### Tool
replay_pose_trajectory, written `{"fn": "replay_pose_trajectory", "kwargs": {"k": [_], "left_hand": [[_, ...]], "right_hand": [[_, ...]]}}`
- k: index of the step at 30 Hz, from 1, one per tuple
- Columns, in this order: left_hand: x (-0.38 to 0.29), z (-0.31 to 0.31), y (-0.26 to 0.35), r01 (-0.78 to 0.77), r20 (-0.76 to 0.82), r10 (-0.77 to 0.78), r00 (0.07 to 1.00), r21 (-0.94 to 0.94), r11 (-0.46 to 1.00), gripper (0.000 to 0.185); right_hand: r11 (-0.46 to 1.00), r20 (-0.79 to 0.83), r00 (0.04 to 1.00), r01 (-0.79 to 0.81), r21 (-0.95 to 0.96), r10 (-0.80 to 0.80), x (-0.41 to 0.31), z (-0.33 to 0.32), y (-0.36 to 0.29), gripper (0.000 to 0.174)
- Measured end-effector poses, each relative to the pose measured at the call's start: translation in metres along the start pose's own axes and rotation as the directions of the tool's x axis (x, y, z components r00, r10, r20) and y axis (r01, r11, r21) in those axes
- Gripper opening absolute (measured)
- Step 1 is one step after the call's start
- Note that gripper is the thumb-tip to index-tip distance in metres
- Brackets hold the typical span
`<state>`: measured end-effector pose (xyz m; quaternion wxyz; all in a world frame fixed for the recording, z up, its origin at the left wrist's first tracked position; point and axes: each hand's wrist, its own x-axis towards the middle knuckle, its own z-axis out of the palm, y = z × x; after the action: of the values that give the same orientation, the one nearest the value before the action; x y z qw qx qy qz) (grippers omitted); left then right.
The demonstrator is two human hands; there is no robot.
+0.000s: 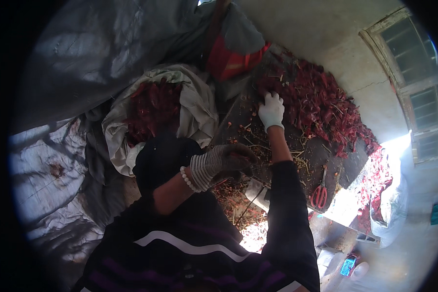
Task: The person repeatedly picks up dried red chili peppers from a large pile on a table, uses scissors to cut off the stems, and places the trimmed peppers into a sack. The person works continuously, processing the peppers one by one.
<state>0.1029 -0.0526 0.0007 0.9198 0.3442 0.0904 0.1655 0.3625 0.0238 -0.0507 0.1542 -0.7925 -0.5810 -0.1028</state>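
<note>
My left hand (226, 164) wears a dark-palmed glove with a striped cuff, and a white bead bracelet circles the wrist. Its fingers curl above the near edge of a dark work surface (237, 116); a bit of red shows by them, but whether it is gripped is unclear. In a white glove, my right hand (272, 111) reaches to the left edge of a heap of dried red chili peppers (321, 98). Its fingertips are bent down at the peppers and partly hidden. Red-handled scissors (319, 195) lie on the surface, nearer my body.
An open woven sack (197, 109) holding red peppers (153, 109) stands at the left. Stems and seeds (301, 162) litter the surface. Behind are a red bag (230, 60) and a wall (314, 33). Another white sack (392, 215) leans at the right, and scraps (237, 200) cover the floor.
</note>
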Motion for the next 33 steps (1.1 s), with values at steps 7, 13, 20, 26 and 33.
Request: {"fn": "replay_pose_trajectory", "kwargs": {"k": [7, 13, 20, 26, 33], "left_hand": [[0.021, -0.033, -0.045, -0.139, -0.510, -0.152, 0.847, -0.488, 0.862, 0.026], [0.025, -0.029, -0.044, -0.054, -0.614, -0.108, 0.782, -0.239, 0.969, 0.025], [0.043, -0.035, -0.059, 0.072, -0.644, -0.066, 0.762, -0.017, 0.997, 0.034], [0.045, -0.002, -0.044, 0.125, -0.649, -0.035, 0.760, 0.093, 0.988, 0.025], [0.039, -0.065, -0.091, -0.151, -0.606, 0.195, 0.771, 0.123, 0.981, 0.024]], "right_hand": [[0.990, -0.034, 0.999, 0.012, -0.144, -0.017, 0.016, 0.025, 0.036, 0.034], [0.979, -0.107, 0.984, -0.128, 0.161, 0.146, -0.019, 0.008, 0.104, 0.033], [0.662, -0.012, 0.931, -0.250, 0.707, 0.365, -0.086, -0.058, 0.057, 0.027], [0.688, -0.014, 0.958, -0.197, 0.699, 0.288, -0.145, -0.077, -0.028, 0.020], [0.713, 0.033, 0.995, 0.043, 0.700, -0.092, -0.189, -0.079, -0.073, 0.030]]}}
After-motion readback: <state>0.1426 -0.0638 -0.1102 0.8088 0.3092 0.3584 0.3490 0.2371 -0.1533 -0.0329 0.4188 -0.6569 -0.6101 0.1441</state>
